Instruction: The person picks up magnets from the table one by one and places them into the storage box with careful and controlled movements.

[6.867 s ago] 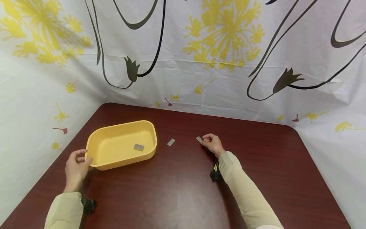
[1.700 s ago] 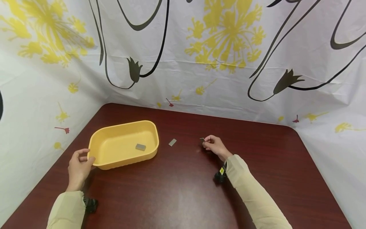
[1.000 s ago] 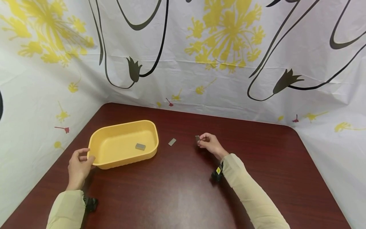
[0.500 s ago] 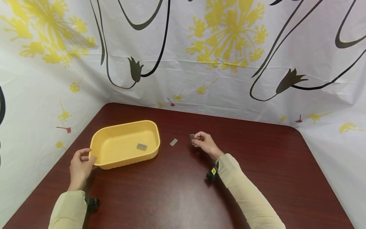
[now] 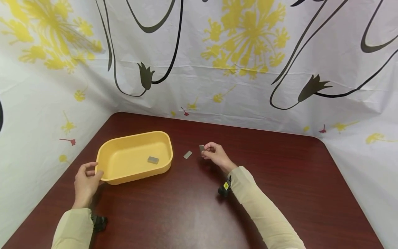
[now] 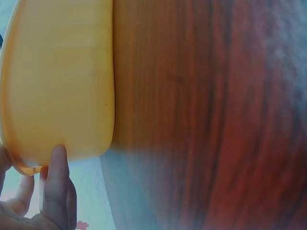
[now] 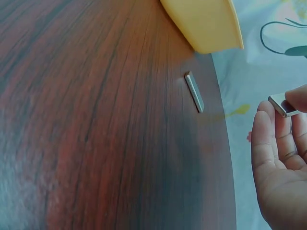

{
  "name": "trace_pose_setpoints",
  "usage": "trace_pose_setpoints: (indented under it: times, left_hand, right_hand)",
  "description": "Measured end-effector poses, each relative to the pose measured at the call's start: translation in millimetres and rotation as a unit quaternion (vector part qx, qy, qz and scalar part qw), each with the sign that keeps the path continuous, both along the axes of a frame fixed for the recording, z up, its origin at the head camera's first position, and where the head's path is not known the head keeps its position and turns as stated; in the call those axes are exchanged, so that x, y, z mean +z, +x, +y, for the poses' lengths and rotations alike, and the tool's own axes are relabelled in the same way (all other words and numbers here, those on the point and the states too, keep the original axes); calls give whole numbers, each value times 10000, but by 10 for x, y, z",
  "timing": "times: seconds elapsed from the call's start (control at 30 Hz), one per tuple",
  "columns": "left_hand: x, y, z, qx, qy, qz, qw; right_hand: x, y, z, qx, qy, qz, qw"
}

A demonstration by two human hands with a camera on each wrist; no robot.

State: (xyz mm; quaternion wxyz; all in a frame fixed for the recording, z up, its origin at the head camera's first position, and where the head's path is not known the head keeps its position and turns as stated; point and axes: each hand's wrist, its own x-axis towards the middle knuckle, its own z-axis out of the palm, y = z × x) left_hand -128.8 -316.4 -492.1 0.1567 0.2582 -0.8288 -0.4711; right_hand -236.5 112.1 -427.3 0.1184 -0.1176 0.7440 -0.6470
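My left hand grips the near left corner of a yellow plastic tray, thumb outside the wall; the left wrist view shows fingers against it. A grey block, perhaps several flat bars together, lies inside the tray. To the right of the tray, one flat grey metal bar rests on the table. My right hand pinches another small flat metal bar between thumb and fingers, raised above the table just right of the lying one. The right wrist view shows the held bar with its shiny edge.
A dark red-brown wooden table lies under everything. A white cloth with yellow and dark flower prints hangs behind the table's far edge and along its sides. Each wrist wears a small black camera.
My right hand has lifted its metal bar off the table and carried it leftward, closer to the lying bar and the tray. My left hand stays at the tray's corner.
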Motion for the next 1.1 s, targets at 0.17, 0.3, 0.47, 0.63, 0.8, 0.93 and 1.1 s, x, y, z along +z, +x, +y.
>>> trace_pose_setpoints:
  times: [0.17,0.3,0.47,0.63,0.8,0.93,1.1]
  left_hand:
    - [6,4,0,22,16,10,10000]
    - [14,13,6,-30,33,54,10000]
    - [-17,1,-6,-18,16,-19,10000]
    - [-31,-11,-28,-2,50,1,10000]
    - [-33,-10,-37,-6,22,7,10000]
    - [1,2,-7,-47,55,-1,10000]
    - [10,10,18,-57,21,5,10000]
  right_hand:
    - [10,14,-59,7,-26,8,10000]
    - [14,13,-108,24,-91,36,9999]
    - [38,11,-173,10,-174,57,9998]
    - [91,11,-250,-61,-322,21,9995]
    - [150,5,-341,-21,-504,-4,9987]
    - [222,14,-401,-2,-558,-26,9984]
    - [227,6,-483,-17,-618,19,9981]
